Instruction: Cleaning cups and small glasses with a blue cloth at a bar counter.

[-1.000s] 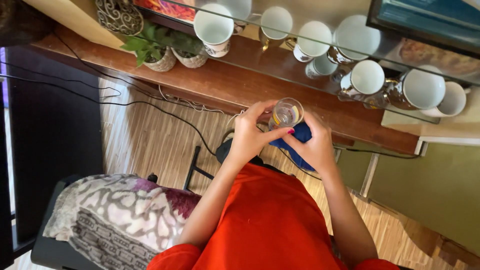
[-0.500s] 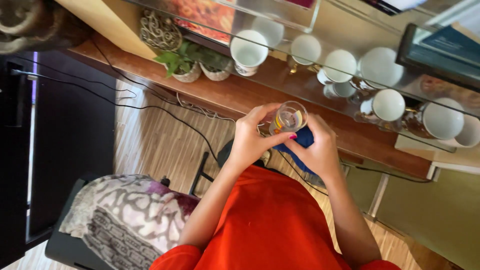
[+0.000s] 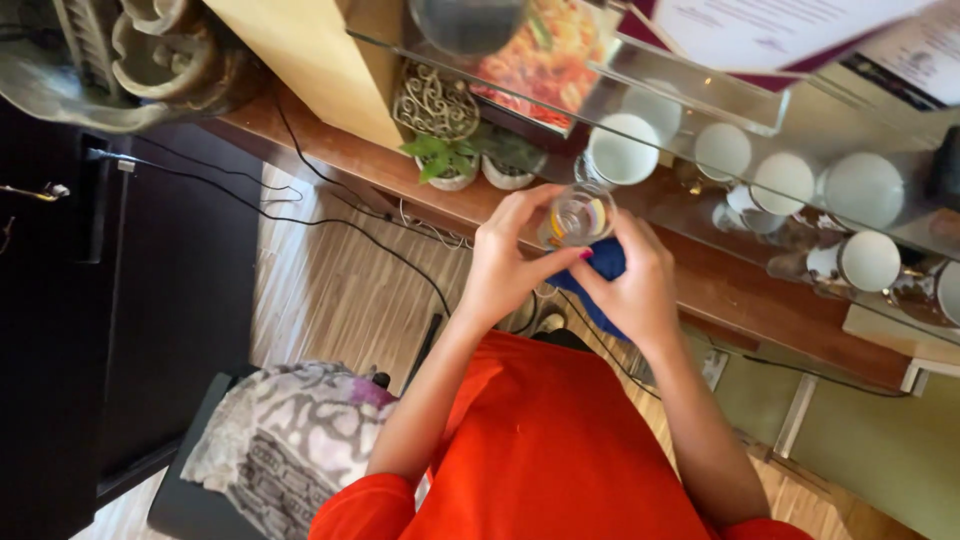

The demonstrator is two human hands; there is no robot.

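Clear glass (image 3: 580, 215) pinched by both raised hands, left (image 3: 510, 262) gripping its side, right (image 3: 630, 285) pressing blue cloth (image 3: 603, 262)

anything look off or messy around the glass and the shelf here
Nothing looks spilled or broken. The left hand and right hand hold a small clear glass with a blue cloth. Only the black cables stand out, trailing loosely off the wooden ledge onto the floor.

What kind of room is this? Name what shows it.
Probably a home living or dining room: a glass shelf of white cups, small potted plants on a wooden ledge, wood flooring. The hands hold a glass and blue cloth.
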